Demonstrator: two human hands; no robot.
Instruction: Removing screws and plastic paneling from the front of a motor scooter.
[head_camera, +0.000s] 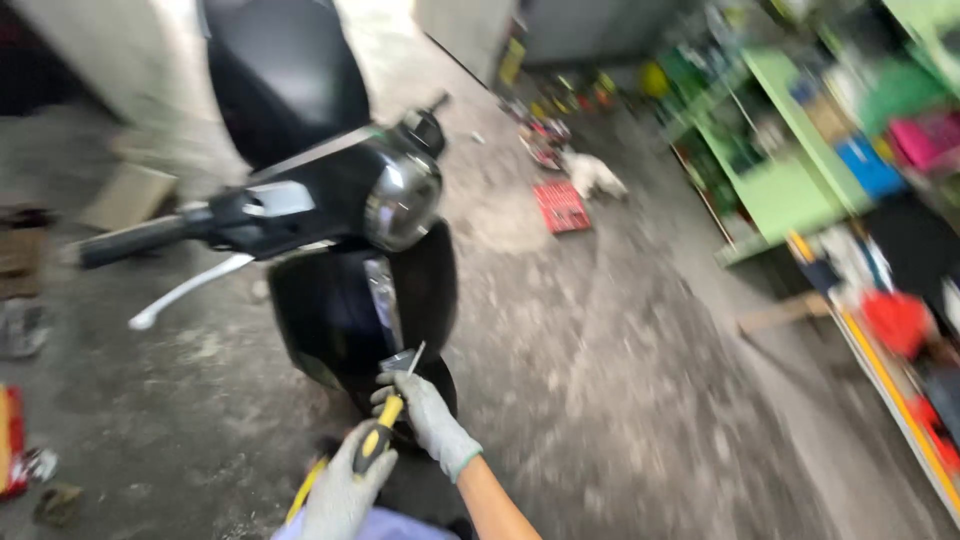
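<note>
Two gloved hands work at the front of a black scooter (350, 300) in the head view, the only view here. The left hand (343, 495) is low in the frame, its fingers closed around the yellow-and-black handle of a screwdriver (385, 425). A second yellow tool (305, 490) pokes out below that hand, though whether the hand grips it too is not clear. The right hand (430, 415) sits just above and to the right, fingers curled near the screwdriver's shaft and touching a small grey metal piece (398, 360) at the lower front panel of the scooter; whether it pinches the piece or only steadies it cannot be told through the blur.

The scooter stands on a stained concrete floor (600, 380), its round headlight (402, 205) facing the camera, a handlebar grip (130, 240) and silver brake lever (185, 290) stretching left. Farther back a red tool tray (562, 207) lies on the floor. Green shelves (790, 170) packed with boxes run along the right side.
</note>
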